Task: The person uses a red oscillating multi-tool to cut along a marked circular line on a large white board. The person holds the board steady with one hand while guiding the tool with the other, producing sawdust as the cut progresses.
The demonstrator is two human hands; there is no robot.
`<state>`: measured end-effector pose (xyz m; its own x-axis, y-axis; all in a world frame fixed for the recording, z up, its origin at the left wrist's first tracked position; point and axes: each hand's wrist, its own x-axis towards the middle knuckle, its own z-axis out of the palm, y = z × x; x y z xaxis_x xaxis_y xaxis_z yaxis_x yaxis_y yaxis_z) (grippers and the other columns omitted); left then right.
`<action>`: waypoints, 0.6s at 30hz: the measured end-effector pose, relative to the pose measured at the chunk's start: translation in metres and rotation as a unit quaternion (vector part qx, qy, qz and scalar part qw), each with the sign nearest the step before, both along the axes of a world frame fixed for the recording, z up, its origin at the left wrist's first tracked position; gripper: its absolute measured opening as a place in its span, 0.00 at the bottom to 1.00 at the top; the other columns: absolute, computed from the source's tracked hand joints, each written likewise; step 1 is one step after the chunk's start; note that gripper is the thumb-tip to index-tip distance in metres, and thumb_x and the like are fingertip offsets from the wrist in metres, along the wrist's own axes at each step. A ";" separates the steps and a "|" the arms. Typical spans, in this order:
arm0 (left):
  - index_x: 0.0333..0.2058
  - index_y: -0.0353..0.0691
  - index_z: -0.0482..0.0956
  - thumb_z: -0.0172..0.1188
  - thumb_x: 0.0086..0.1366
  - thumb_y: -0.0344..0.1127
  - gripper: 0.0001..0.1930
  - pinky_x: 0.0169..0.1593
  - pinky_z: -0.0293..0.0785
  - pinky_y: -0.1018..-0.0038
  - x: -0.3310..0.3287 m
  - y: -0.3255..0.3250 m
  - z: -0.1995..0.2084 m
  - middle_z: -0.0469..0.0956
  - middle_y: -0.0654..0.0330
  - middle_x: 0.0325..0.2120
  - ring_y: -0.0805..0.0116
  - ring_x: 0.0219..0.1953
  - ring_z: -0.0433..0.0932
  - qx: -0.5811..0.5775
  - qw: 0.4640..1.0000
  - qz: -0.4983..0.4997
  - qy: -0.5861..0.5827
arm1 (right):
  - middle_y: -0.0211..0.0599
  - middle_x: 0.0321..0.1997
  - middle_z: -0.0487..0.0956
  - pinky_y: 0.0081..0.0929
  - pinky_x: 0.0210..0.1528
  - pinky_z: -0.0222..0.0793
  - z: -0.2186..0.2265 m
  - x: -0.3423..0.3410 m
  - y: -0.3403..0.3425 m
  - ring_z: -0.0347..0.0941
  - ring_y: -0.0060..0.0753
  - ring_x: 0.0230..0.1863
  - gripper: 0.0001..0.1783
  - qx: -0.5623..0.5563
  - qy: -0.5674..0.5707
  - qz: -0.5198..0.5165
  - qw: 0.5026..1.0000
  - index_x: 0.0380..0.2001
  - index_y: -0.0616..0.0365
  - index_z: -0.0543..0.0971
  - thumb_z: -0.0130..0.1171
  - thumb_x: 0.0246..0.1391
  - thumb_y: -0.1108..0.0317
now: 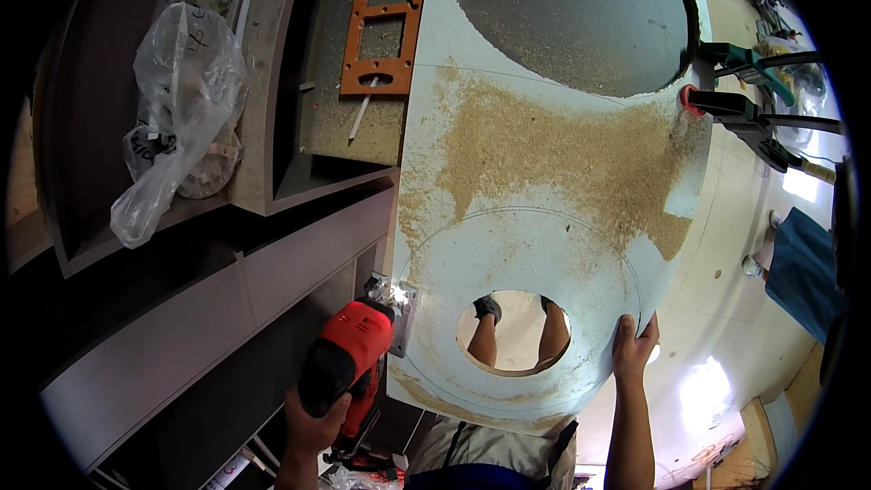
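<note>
My left hand (313, 422) is wrapped round the handle of a red and black cordless jigsaw (358, 331). The jigsaw's metal foot meets the left edge of a pale blue-white board (435, 308), and a light glows there; its blade is hidden. My right hand (633, 349) grips the board's right edge, thumb on top and fingers underneath. Pencilled arcs surround a small round hole (514, 333) in the near part, through which my legs show. A larger round cutout (572, 9) lies at the far end. Sawdust (553, 154) covers the middle.
Two clamps (739, 109) hold the board's right edge. To the left stand grey cabinet drawers (263, 109) with a crumpled plastic bag (190, 82). An orange slotted template (379, 36) and a white pencil (362, 116) lie beyond the jigsaw. Another person's legs (762, 265) show far right.
</note>
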<state>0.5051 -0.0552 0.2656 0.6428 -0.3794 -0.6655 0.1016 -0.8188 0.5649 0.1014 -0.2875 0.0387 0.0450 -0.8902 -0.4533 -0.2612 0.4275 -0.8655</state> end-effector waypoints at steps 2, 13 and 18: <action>0.43 0.32 0.69 0.72 0.61 0.27 0.19 0.30 0.75 0.75 0.000 -0.004 0.001 0.78 0.63 0.25 0.77 0.24 0.77 0.003 1.000 -0.004 0.007 | 0.43 0.52 0.80 0.31 0.59 0.68 -0.001 0.000 0.000 0.75 0.32 0.53 0.29 -0.009 -0.003 0.002 1.000 0.58 0.71 0.72 0.65 0.64 0.57; 0.47 0.32 0.68 0.72 0.60 0.26 0.22 0.29 0.75 0.75 0.002 -0.001 0.000 0.78 0.62 0.26 0.77 0.24 0.77 0.010 1.000 -0.004 0.000 | 0.42 0.52 0.80 0.30 0.59 0.68 0.002 0.003 -0.001 0.74 0.31 0.52 0.31 -0.005 -0.011 -0.003 1.000 0.58 0.70 0.72 0.66 0.64 0.55; 0.49 0.32 0.66 0.72 0.61 0.25 0.24 0.29 0.75 0.76 0.001 -0.003 0.000 0.78 0.62 0.26 0.77 0.24 0.77 0.012 1.000 0.011 0.001 | 0.42 0.52 0.80 0.30 0.59 0.67 0.002 0.002 -0.002 0.74 0.31 0.53 0.31 0.004 -0.014 -0.001 1.000 0.59 0.70 0.72 0.66 0.64 0.55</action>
